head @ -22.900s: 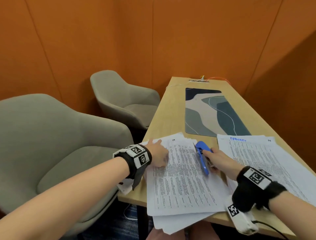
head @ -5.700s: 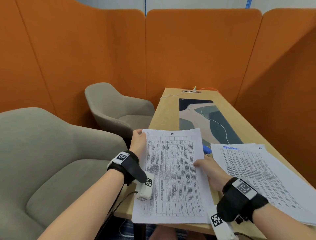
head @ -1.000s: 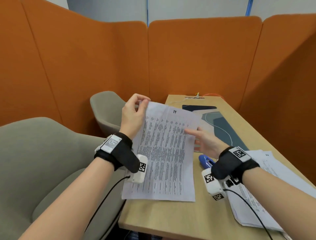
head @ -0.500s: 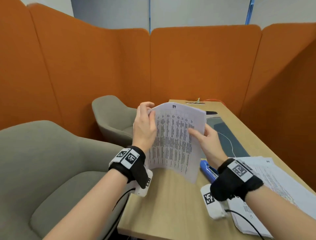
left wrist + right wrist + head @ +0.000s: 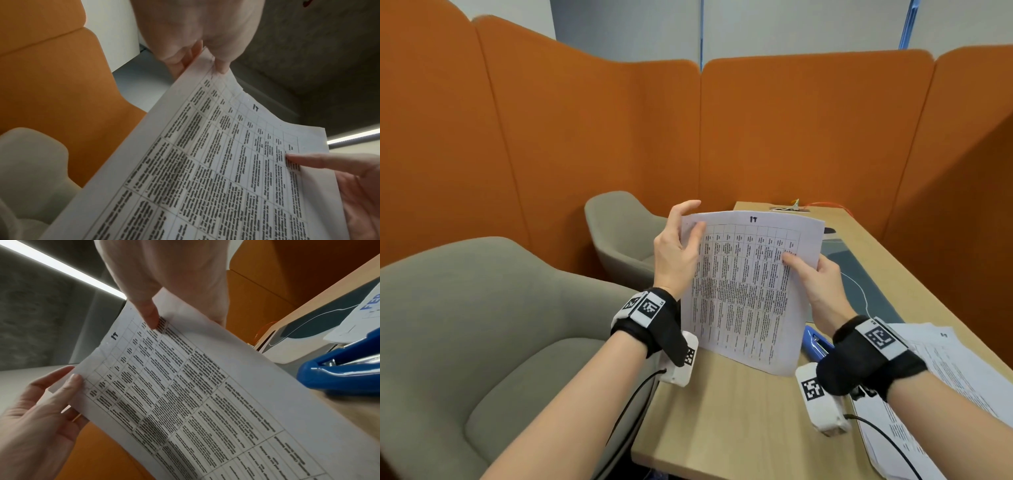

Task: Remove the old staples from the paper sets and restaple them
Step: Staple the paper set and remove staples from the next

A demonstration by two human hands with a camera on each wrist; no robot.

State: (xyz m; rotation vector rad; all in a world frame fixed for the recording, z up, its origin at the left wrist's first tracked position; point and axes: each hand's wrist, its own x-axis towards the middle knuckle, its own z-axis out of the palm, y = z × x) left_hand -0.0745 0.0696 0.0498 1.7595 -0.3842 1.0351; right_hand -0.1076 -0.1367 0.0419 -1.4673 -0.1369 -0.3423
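A printed paper set (image 5: 746, 291) marked "17" at its top is lifted nearly upright above the wooden table (image 5: 722, 421). My left hand (image 5: 679, 246) pinches its upper left corner, thumb on the front, fingers behind. My right hand (image 5: 815, 274) grips the right edge, thumb on the printed face. The left wrist view shows the paper set (image 5: 205, 162) with the left thumb on the corner; the right wrist view shows the paper set (image 5: 205, 394) under the right thumb. A blue stapler (image 5: 815, 342) lies on the table behind the sheets, also close in the stapler (image 5: 339, 369) view. No staple is visible.
More paper sets (image 5: 955, 383) lie at the right, the top one headed in blue ink (image 5: 372, 305). A patterned desk mat (image 5: 859, 274) covers the far table. Two grey armchairs (image 5: 482, 325) stand left. Orange partition walls (image 5: 791, 137) enclose the booth.
Over the last second both hands lifted the paper set off the table and turned it more upright toward me. The left hand shifted its pinch on the top left corner.
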